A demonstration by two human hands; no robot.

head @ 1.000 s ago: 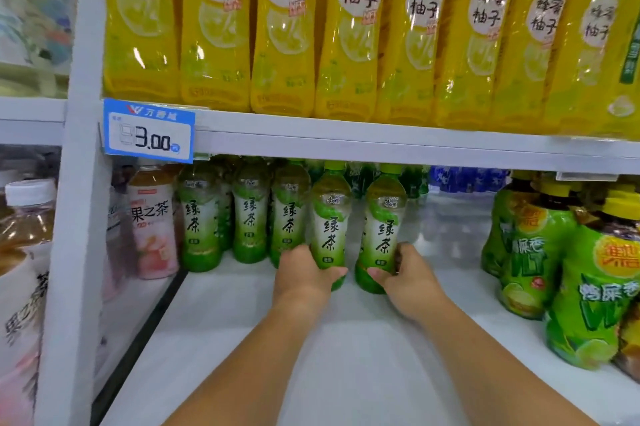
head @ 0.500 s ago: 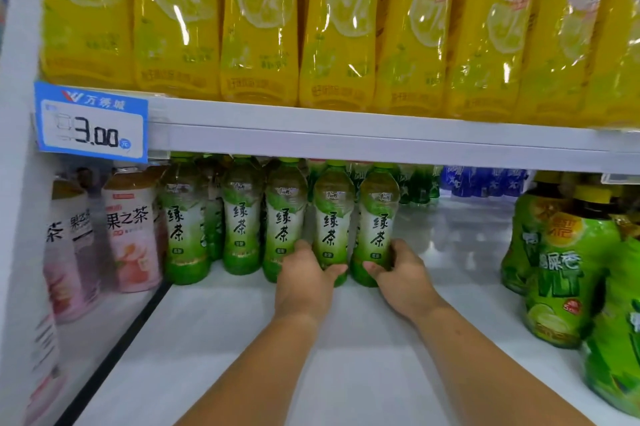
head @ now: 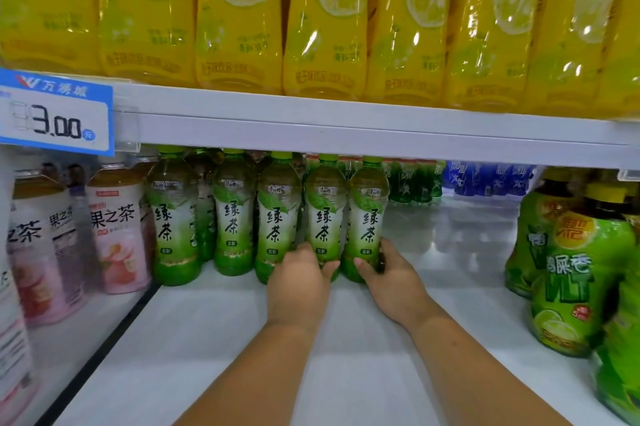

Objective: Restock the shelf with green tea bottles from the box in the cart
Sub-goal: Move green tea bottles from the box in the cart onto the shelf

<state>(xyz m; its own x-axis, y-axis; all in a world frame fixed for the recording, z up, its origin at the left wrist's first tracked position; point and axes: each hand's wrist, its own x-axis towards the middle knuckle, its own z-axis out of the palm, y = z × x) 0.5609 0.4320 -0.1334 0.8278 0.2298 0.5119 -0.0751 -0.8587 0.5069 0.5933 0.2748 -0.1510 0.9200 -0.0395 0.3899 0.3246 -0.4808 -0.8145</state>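
While your fingers cover their bases, two bottles at the right end of the front row show only their upper bodies. Your left hand (head: 299, 282) is curled round the foot of one green tea bottle (head: 325, 214), and your right hand (head: 391, 275) grips its neighbour (head: 367, 214) just beside it. Both stand upright on the white shelf (head: 346, 339).

Three matching bottles (head: 232, 214) continue the row to the left. Whatever stands behind them is dim and hard to make out. The blue-wrapped bottles (head: 491, 178) at the back are too blurred to read.

The yellow bottles (head: 325, 27) on the upper shelf (head: 346, 127) are cut off by the top edge, and only 柚子 shows on a few labels. Each green tea label reads 绿茶. The pink bottles (head: 116, 228) on the left read 果之茶. The blue price tag (head: 57, 114) reads 3.00, and its header is blurred. The lime-green bottles (head: 575, 273) on the right run off the frame, their lettering smeared.
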